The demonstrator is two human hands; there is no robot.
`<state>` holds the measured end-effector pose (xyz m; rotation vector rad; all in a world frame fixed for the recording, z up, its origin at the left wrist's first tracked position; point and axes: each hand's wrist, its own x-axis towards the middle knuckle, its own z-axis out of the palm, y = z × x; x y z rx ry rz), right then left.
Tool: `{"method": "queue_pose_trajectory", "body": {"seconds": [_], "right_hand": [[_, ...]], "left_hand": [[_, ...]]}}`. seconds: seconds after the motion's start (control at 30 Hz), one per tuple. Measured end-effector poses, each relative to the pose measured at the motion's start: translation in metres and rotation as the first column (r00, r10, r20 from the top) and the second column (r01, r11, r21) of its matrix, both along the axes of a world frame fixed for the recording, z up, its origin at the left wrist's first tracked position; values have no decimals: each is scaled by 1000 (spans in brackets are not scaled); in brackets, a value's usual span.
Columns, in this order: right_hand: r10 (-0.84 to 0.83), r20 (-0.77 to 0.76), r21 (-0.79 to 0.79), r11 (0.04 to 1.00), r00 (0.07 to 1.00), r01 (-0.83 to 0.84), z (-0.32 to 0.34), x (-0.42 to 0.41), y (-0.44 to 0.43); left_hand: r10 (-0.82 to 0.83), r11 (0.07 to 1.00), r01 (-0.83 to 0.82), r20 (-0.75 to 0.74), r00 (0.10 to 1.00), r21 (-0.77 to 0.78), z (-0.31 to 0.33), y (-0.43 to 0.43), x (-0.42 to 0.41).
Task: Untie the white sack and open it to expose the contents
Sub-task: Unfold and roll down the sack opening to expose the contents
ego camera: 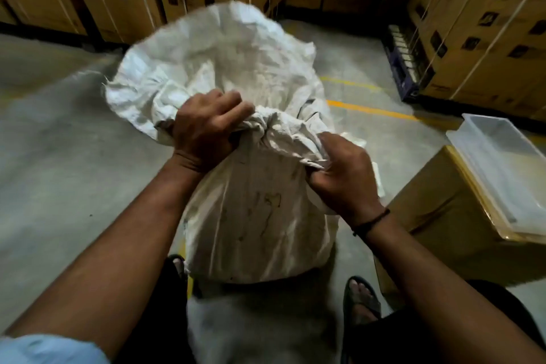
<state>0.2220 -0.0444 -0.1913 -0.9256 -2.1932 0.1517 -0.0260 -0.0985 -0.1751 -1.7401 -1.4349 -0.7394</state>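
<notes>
- A white woven plastic sack (254, 216) is seen standing upright on the grey concrete floor (59, 156), between the person's sandalled feet and just left of a brown cardboard carton (437, 224).
- The sack is cinched at a gathered neck (263, 127). Beyond it, the loose mouth (212, 56) is flared out in a wide, crumpled fan.
- The left hand (204, 130) is clamped in a fist around the bunched fabric on the left of the neck.
- The right hand (342, 174) is closed on a fold of fabric just below and right of the neck, pinched between thumb and curled fingers.
- Whether the neck is bound by a cord or knotted in its own fabric cannot be told.
- The fabric is judged thin, soft and crinkly, and probably a little slick, so pinched folds may slip under a hard pull.
- The body is filled out and stands unaided, so a fair weight is judged. It should stay put while the neck is worked.
- The best hold is judged to be at the neck itself: one hand to steady the gather, the other to pick at the tie. After that, the rim of the mouth can be taken on opposite sides and spread.
- The sack's contents are hidden, with the mouth not yet opened.
- A translucent rectangular plastic tray (475, 170) is set on top of the carton. What lies in it, if anything, cannot be made out.
- Strapped brown cartons (472, 38) are stacked along the back and right, all closed.
</notes>
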Motion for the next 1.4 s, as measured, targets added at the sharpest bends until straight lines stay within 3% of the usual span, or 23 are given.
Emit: {"method": "queue_pose_trajectory", "body": {"seconds": [0.1, 0.17, 0.23, 0.33, 0.43, 0.53, 0.63, 0.7, 0.8, 0.93, 1.03, 1.13, 1.2, 1.3, 1.4], "right_hand": [[8, -154, 15, 1000, 988, -6, 24, -9, -4], [-63, -139, 49, 996, 988, 70, 17, -24, 0], [-134, 79, 104, 987, 988, 125, -9, -34, 4], [56, 473, 78, 991, 879, -105, -57, -25, 23], [279, 733, -140, 954, 620, -265, -70, -8, 46], [179, 832, -48, 966, 525, -253, -78, -4, 55], [66, 793, 59, 981, 606, -185, -95, -4, 52], [30, 728, 145, 970, 685, -197, -102, -5, 48], [-28, 563, 303, 937, 826, -174, -95, -9, 47], [-182, 321, 488, 873, 929, 2, -71, -11, 50], [-221, 277, 479, 876, 935, 65, -65, -8, 47], [-227, 338, 382, 920, 914, 87, -70, -4, 45], [-181, 398, 305, 951, 900, 56, -71, -3, 48], [54, 533, 165, 972, 844, -167, -78, 0, 57], [175, 691, 106, 935, 702, -338, -90, 6, 55]], "left_hand": [[9, 990, -22, 93, 996, 140, 17, 2, -3], [43, 993, -64, 202, 978, 100, 14, 17, -10], [116, 991, -99, 200, 973, -92, -8, 31, -21], [108, 917, -31, 174, 979, -397, -47, 36, -26], [162, 873, -36, 220, 962, -487, -55, 31, -27], [214, 844, -14, 313, 925, -535, -55, 27, -38], [222, 697, 107, 356, 908, -709, -57, 17, -45], [207, 532, 259, 420, 883, -806, -50, 6, -47], [277, 355, 405, 508, 815, -843, -31, -10, -42], [231, 481, 296, 445, 865, -825, -19, -7, -19], [236, 505, 362, 529, 816, -783, -29, -5, 6], [228, 511, 375, 543, 808, -773, -42, 3, 22], [167, 535, 327, 476, 863, -779, -49, 9, 25], [10, 620, 225, 295, 955, -752, -58, 8, 23], [-199, 591, 207, 108, 974, -780, -68, 6, 17]]}}
